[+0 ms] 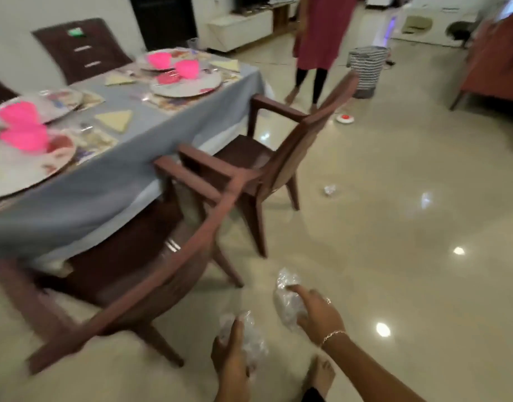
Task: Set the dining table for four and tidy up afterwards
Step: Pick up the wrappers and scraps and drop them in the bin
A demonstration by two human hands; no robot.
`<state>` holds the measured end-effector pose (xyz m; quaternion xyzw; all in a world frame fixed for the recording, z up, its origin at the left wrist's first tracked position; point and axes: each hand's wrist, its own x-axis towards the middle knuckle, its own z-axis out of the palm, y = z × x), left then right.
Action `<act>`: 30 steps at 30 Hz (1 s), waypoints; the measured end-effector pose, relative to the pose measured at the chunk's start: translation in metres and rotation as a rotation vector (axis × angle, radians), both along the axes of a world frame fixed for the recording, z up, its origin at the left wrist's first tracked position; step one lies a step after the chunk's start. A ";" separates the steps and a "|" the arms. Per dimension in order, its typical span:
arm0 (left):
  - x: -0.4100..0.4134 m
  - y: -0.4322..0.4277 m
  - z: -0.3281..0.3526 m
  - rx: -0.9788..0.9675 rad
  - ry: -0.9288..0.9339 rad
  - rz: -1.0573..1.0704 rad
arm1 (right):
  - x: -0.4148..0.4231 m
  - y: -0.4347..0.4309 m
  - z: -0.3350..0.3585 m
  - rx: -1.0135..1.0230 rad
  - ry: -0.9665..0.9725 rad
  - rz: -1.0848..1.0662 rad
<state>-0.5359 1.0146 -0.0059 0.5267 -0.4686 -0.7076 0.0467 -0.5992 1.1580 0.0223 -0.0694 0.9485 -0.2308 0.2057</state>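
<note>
Your right hand (316, 311) gripped a crumpled plastic wad (287, 303), and your left hand (232, 352) curled round a second wad (251, 340). You carried both low, probably as litter gathered for tidying. Another scrap (330, 189) lay on the floor well ahead. The dining table (162, 140), to the left, stood laid with plates (188, 85) and pink cups (185, 68). Two armchairs (307, 120) jutted out beside it, and a person (322, 33) stood near the striped basket (365, 68).

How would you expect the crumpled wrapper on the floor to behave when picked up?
The crumpled wrapper looks thin and clear, so probably very light and floppy. On the glossy floor it may skid if nudged.
</note>
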 end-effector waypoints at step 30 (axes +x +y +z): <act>0.229 -0.488 0.130 -0.076 0.237 0.782 | 0.155 -0.534 0.094 -0.259 0.012 0.656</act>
